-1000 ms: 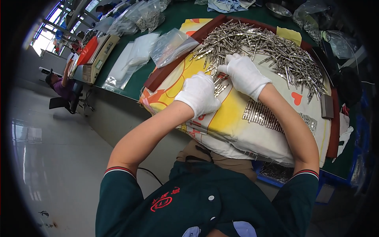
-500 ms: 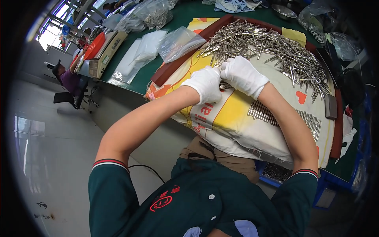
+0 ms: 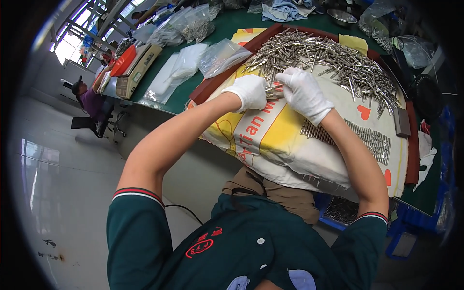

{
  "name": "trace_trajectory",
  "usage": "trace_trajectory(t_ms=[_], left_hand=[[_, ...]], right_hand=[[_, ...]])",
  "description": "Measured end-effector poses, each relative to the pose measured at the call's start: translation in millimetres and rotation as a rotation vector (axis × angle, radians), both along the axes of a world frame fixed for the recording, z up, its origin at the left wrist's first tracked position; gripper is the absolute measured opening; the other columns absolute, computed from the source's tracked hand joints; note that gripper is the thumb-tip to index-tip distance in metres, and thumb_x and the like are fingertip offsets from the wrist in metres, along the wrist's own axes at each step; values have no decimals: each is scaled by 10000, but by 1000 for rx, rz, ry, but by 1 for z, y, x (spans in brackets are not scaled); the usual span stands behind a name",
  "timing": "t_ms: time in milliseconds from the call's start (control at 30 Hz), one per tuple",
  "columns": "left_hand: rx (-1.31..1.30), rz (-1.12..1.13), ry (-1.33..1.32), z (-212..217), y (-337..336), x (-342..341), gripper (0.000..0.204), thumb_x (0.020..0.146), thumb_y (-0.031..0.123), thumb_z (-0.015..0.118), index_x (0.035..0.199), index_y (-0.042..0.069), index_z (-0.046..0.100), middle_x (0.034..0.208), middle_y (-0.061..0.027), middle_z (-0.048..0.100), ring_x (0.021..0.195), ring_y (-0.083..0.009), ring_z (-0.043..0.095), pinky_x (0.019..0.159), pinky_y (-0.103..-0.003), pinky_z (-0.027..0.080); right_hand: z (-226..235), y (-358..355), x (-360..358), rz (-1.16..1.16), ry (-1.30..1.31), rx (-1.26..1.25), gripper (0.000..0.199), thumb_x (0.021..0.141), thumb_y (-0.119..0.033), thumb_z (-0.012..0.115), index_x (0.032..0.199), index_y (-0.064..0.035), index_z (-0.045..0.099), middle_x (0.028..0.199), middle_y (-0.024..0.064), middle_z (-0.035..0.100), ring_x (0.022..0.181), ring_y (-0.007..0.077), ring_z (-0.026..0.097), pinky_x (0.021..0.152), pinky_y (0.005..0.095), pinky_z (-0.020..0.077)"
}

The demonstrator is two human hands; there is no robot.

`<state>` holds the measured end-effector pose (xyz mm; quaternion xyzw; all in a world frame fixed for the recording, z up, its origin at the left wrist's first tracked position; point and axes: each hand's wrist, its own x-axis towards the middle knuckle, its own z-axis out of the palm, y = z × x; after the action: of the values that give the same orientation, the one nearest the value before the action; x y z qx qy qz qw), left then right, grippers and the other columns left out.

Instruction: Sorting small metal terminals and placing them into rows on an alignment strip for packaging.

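White cotton gloves cover both of my hands, held close together at the near edge of a large pile of slender silver metal rods [image 3: 290,48]. My left hand [image 3: 249,92] is closed, and a few short metal rods [image 3: 274,90] show at its fingertips, between the two hands. Just to the right, my right hand [image 3: 304,94] has its fingers bent together beside those rods; whatever they pinch is hidden. Under my right forearm, more metal rods [image 3: 369,140] lie side by side in a neat row on the printed cloth [image 3: 285,133].
A red-brown wooden rim [image 3: 413,159] borders the cloth, with a grey block [image 3: 401,122] inside its right side. Clear plastic bags [image 3: 222,57] lie left of it on the green table [image 3: 170,102]. Beyond are a scale [image 3: 137,72], a metal bowl [image 3: 341,17] and a seated person [image 3: 91,99].
My hands have moved apart from touching each other, opening a small gap where metal rods now show. The whole view has shifted slightly.
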<state>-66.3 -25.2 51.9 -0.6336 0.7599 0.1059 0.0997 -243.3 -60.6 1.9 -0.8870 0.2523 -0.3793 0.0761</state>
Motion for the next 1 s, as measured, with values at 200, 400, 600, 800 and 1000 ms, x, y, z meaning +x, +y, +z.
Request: trace_trajectory(t_ms=[200,400,600,800,1000], left_hand=[[-414,-93,364,-39,14,17,184,694,127,682,864,57,684,871,-158,654,902,-357,629,799,-408,506],[-829,73,849,-77,17,32,98,816,38,646,889,22,582,686,-92,575,610,-192,571,599,-319,486],[-583,293,1444,-50,15,11,8,890,37,559,890,41,551,669,-31,576,568,-118,569,537,-263,467],[-426,42,1602,-55,-3,-28,97,878,39,637,955,54,579,786,16,608,699,-69,561,644,-245,483],[0,-52,1635,-77,-1,-29,556,778,59,739,1284,6,515,1157,-72,606,1078,-163,580,946,-307,471]], right_hand=[[-3,-3,-14,-191,-277,-104,197,792,-30,598,966,-57,688,882,129,657,833,310,638,756,406,522],[-7,10,-3,-145,-364,65,184,807,-34,591,960,-55,691,886,129,670,810,310,652,726,395,525],[-7,9,-9,-154,-463,178,181,821,-33,587,970,-32,690,877,140,681,799,306,665,719,379,528],[14,21,-8,-93,-567,277,623,797,-275,741,1299,32,534,1144,209,632,1023,314,645,858,370,517],[-1,29,1,-24,-121,318,907,722,-232,768,1465,21,312,1302,202,554,1240,358,513,1082,414,376]])
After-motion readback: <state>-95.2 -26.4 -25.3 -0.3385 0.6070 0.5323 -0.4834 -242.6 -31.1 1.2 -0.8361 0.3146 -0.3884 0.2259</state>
